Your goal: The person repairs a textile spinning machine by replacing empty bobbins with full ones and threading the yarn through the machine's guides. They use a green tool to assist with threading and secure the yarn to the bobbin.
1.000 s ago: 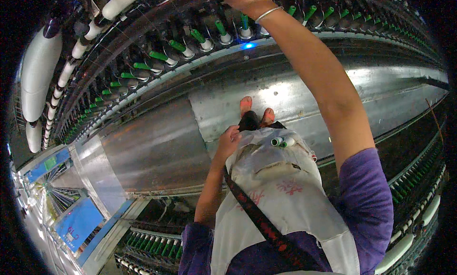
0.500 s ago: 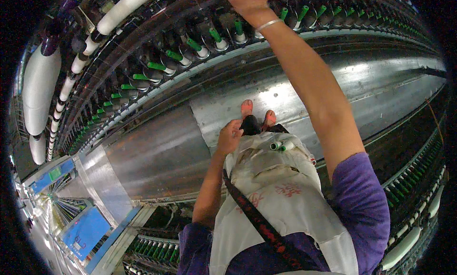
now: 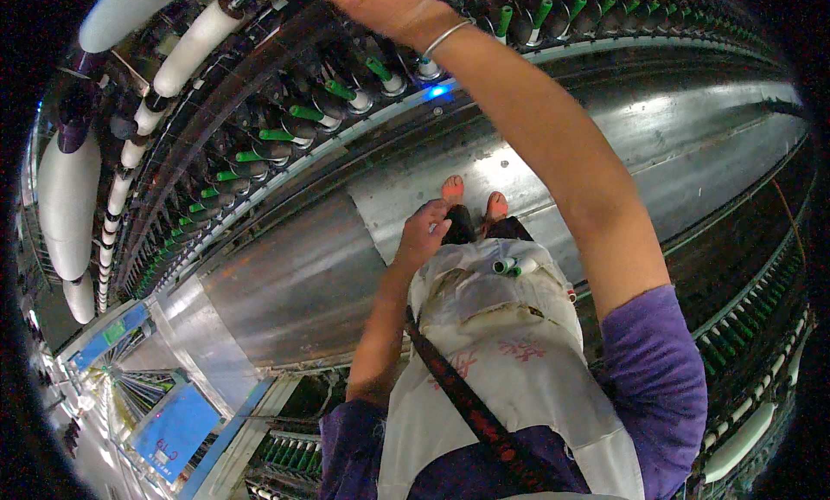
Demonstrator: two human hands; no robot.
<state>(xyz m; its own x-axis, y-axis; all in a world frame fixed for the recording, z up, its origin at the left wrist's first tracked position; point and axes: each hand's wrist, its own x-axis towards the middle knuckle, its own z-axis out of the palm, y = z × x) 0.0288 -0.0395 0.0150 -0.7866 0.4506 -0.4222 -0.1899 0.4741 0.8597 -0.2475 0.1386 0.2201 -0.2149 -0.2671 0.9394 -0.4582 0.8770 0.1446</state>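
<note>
My right hand (image 3: 372, 0) reaches up to the machine at the top edge of the view. Its fingers are cut off or blurred there, so I cannot make out what it touches. Below it runs a row of green-topped bobbins (image 3: 341, 90) with white yarn at their bases. My left hand (image 3: 424, 232) hangs low in front of my apron (image 3: 484, 318), over the walkway. Its fingers are curled in toward the thumb; anything between them is too small to see. Two green-and-white tubes (image 3: 512, 266) stick out of the apron pocket.
Large white yarn packages (image 3: 69, 210) hang at the left beside white rollers (image 3: 194, 54). A blue light (image 3: 439, 92) glows on the rail. A metal floor (image 3: 294, 275) runs between the machines; another bobbin row (image 3: 743, 323) stands at right. Blue panels (image 3: 177, 426) line the lower left.
My right hand has moved left along the top of the machine. The left hand has risen slightly and shifted right. A blue light now shows on the rail.
</note>
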